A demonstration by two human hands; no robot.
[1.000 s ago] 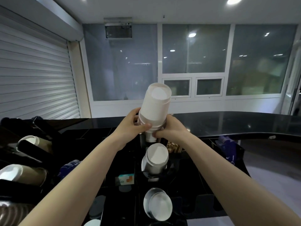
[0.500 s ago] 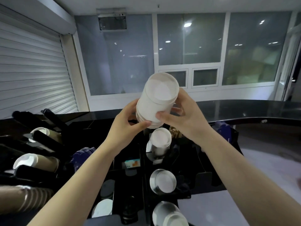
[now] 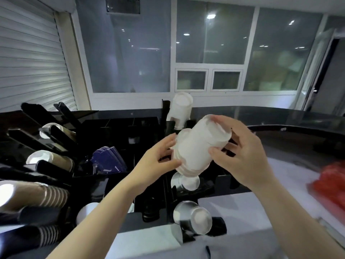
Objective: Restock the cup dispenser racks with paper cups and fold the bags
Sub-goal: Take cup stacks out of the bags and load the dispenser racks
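Fingers of both hands, left hand [image 3: 158, 159] and right hand [image 3: 242, 154], curl around a smooth white tapered cup stack [image 3: 199, 146].

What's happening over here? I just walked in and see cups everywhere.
A person is restocking a black cup dispenser rack. Both hands hold a tilted stack of white paper cups: the left hand grips its lower end, the right hand its upper end. Another white stack stands in a slot behind, and brown cups lie in the left rack. No bag folding is visible.
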